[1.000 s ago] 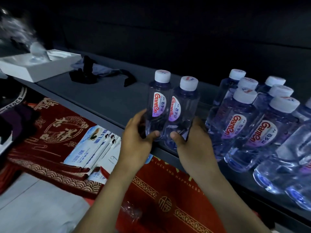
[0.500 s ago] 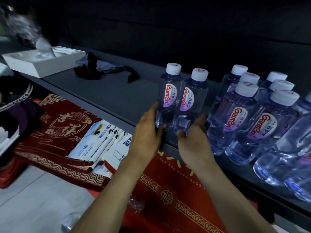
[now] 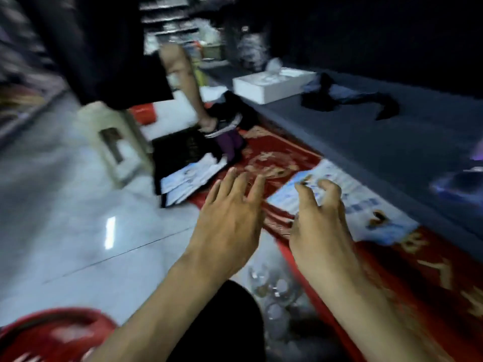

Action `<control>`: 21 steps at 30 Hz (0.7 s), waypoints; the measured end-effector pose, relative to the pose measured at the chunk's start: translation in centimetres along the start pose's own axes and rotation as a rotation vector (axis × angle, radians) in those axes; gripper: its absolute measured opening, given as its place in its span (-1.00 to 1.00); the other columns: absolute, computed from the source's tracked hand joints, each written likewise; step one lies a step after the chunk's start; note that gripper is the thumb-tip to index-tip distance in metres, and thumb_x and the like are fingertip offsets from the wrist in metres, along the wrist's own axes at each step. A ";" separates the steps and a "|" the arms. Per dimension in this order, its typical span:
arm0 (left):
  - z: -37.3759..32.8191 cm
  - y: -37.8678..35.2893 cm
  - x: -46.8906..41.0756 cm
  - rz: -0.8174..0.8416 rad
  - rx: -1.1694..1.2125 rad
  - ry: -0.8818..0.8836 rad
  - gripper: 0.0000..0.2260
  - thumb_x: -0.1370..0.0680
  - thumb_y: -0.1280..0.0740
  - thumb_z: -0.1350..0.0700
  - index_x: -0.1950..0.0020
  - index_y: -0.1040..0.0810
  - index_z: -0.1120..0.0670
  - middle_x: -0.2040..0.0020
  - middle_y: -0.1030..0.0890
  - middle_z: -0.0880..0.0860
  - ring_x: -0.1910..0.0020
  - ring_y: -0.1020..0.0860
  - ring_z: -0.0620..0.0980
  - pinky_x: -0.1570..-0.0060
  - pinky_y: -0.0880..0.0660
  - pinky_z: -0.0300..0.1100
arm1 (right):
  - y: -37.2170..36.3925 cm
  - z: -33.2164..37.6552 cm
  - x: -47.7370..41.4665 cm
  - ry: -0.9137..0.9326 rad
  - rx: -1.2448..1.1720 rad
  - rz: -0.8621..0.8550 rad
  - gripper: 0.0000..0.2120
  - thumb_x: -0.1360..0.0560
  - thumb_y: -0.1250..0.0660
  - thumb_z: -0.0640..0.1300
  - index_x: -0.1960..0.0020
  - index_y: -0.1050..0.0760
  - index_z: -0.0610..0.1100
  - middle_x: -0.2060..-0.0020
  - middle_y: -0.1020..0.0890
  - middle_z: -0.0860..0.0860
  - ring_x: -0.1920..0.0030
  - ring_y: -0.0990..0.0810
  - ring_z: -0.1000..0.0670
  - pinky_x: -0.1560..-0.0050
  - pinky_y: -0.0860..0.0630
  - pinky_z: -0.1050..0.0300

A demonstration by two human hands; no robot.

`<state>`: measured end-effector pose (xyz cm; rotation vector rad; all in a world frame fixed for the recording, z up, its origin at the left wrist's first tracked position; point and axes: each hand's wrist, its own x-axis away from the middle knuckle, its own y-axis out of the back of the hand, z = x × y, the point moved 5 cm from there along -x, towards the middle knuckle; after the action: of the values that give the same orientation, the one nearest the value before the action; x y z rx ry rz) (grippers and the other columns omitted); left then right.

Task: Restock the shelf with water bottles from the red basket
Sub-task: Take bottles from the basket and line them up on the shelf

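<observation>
Water bottle [image 3: 460,180] on the shelf [image 3: 366,137], far right, blurred.
Its long axis and heading cannot be told. Both hands are empty: left hand [image 3: 230,220], fingers straight and spread; right hand [image 3: 321,223], fingers loosely curled. Red basket [image 3: 52,333] lower left.

Hands: two, left hand [image 3: 230,218] and right hand [image 3: 321,220]. Red basket [image 3: 52,333]: one. White box [image 3: 271,86]: one. Beige stool [image 3: 115,142]: one. Dark cloth [image 3: 339,100]: one.
</observation>
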<state>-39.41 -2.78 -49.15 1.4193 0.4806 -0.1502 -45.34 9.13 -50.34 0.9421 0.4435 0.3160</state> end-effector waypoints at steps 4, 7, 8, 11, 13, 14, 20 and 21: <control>10.2 3.3 10.2 0.047 -0.181 0.283 -0.47 -0.48 -0.29 0.01 -0.41 -0.46 0.19 -0.30 -0.54 0.25 -0.37 -0.45 0.33 -0.26 -0.46 0.16 | -5.4 9.6 2.0 0.355 -0.069 0.218 -0.49 -0.55 -0.18 -0.28 -0.48 -0.25 -0.04 -0.41 -0.15 -0.08 -0.41 -0.31 -0.13 -0.28 -0.38 0.01; 15.2 5.2 18.3 0.157 -0.268 0.478 -0.51 -0.54 -0.29 0.01 -0.44 -0.43 0.14 -0.34 -0.51 0.23 -0.41 -0.40 0.32 -0.30 -0.44 0.18 | -9.4 15.8 5.6 0.625 -0.091 0.381 -0.52 -0.59 -0.16 -0.22 -0.48 -0.23 0.01 -0.42 -0.11 -0.03 -0.41 -0.32 -0.08 -0.12 -0.46 0.05; 16.5 5.7 21.1 0.206 -0.296 0.545 -0.53 -0.56 -0.25 -0.03 -0.45 -0.43 0.10 -0.37 -0.49 0.20 -0.43 -0.38 0.30 -0.32 -0.42 0.17 | -10.9 17.5 7.1 0.689 -0.091 0.445 -0.52 -0.60 -0.16 -0.21 -0.49 -0.22 0.01 -0.43 -0.09 -0.02 -0.42 -0.32 -0.08 -0.12 -0.47 0.05; 19.7 7.6 29.0 0.256 -0.320 0.758 -0.50 -0.55 -0.28 -0.04 -0.45 -0.40 0.10 -0.34 -0.51 0.19 -0.40 -0.41 0.28 -0.28 -0.45 0.15 | -14.3 22.5 11.5 0.834 -0.052 0.621 -0.53 -0.59 -0.18 -0.20 -0.48 -0.25 -0.02 -0.45 -0.08 -0.06 -0.42 -0.33 -0.10 -0.21 -0.49 0.01; 21.0 8.5 34.1 0.303 -0.305 0.916 -0.44 -0.56 -0.32 -0.04 -0.52 -0.29 0.08 -0.39 -0.46 0.18 -0.44 -0.35 0.24 -0.33 -0.39 0.13 | -16.1 25.7 14.3 0.919 0.001 0.707 -0.57 -0.57 -0.19 -0.20 -0.42 -0.28 -0.05 -0.44 -0.13 -0.09 -0.39 -0.35 -0.15 -0.20 -0.48 -0.02; 21.4 8.8 36.5 0.328 -0.289 0.982 -0.44 -0.59 -0.28 -0.05 -0.55 -0.23 0.06 -0.44 -0.40 0.16 -0.47 -0.30 0.21 -0.38 -0.34 0.09 | -17.0 27.3 15.6 0.958 0.026 0.747 -0.58 -0.56 -0.19 -0.19 -0.41 -0.29 -0.05 -0.41 -0.17 -0.09 -0.36 -0.37 -0.16 -0.18 -0.48 -0.03; 23.9 7.1 48.8 0.462 -0.112 1.314 -0.44 -0.63 -0.23 -0.02 -0.59 -0.12 0.03 -0.50 -0.33 0.11 -0.44 -0.32 0.13 -0.35 -0.37 0.03 | -23.3 36.4 22.8 1.137 0.150 0.913 -0.63 -0.58 -0.19 -0.18 -0.38 -0.34 -0.10 -0.34 -0.28 -0.12 -0.22 -0.44 -0.16 -0.15 -0.50 -0.04; 24.7 6.3 51.0 0.480 -0.040 1.407 -0.46 -0.63 -0.22 0.00 -0.58 -0.14 0.03 -0.48 -0.35 0.12 -0.41 -0.36 0.15 -0.29 -0.40 0.05 | -25.1 37.9 24.4 1.147 0.174 0.952 -0.60 -0.59 -0.19 -0.18 -0.42 -0.31 -0.11 -0.36 -0.27 -0.13 -0.21 -0.45 -0.17 -0.13 -0.50 -0.03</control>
<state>14.36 -16.42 -62.33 1.3823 1.2223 1.3155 -3.77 -20.52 -57.40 1.0262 1.0502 1.7502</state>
